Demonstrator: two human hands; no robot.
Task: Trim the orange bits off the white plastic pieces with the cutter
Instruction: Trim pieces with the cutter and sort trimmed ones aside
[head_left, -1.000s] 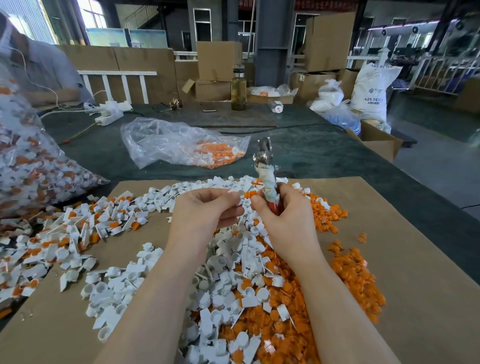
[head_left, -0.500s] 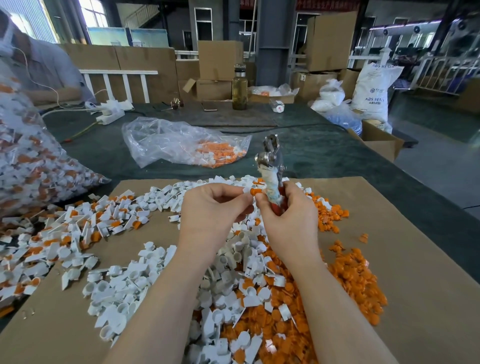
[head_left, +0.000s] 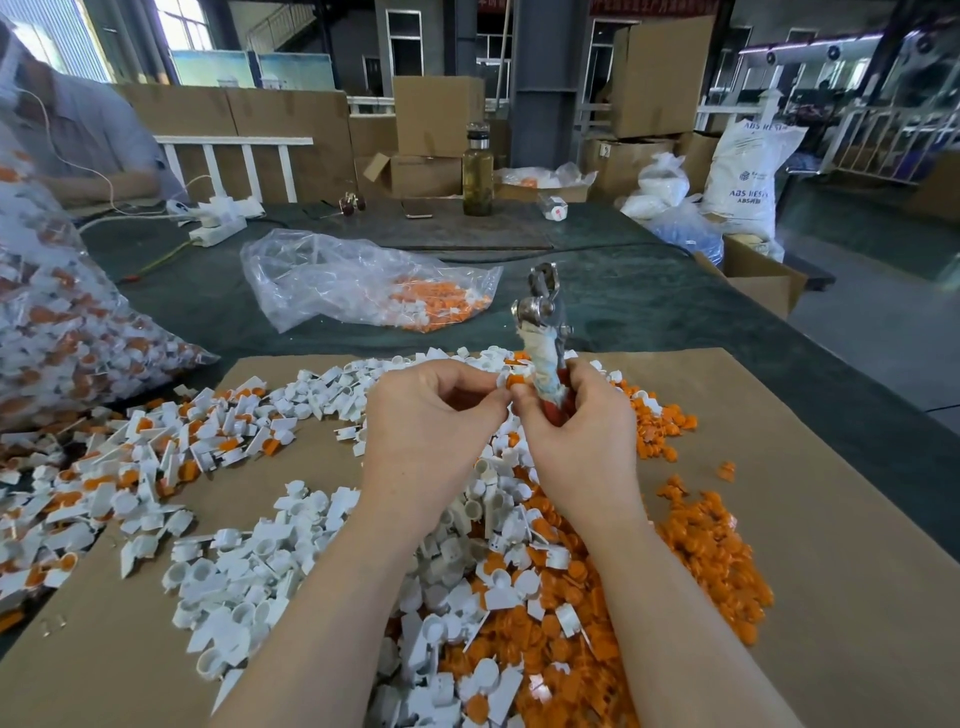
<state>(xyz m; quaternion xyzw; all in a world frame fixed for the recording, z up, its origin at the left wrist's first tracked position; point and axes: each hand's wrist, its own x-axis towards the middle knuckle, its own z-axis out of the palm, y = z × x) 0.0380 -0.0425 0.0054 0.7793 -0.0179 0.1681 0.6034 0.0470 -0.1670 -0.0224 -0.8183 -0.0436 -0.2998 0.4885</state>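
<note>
My left hand (head_left: 434, 418) pinches a small white piece with an orange bit (head_left: 515, 378) at its fingertips. My right hand (head_left: 582, 431) grips the cutter (head_left: 545, 332), whose cloth-wrapped handle and metal head stick up above the fist. The two hands meet over the cardboard sheet (head_left: 831, 519). Below them lies a heap of white pieces (head_left: 249, 587) and a heap of orange bits (head_left: 706, 551). White pieces with orange still attached (head_left: 156, 447) spread to the left.
A clear bag with orange bits (head_left: 363, 286) lies on the green table beyond the cardboard. A big full bag (head_left: 57, 332) stands at the left edge. A person sits at the far left. A glass bottle (head_left: 478, 174), a power strip and boxes stand at the back.
My hands have drawn closer together and the cutter has shifted slightly right and tilted. The orange-tipped piece now sits between my left fingertips, right beside the cutter handle.
</note>
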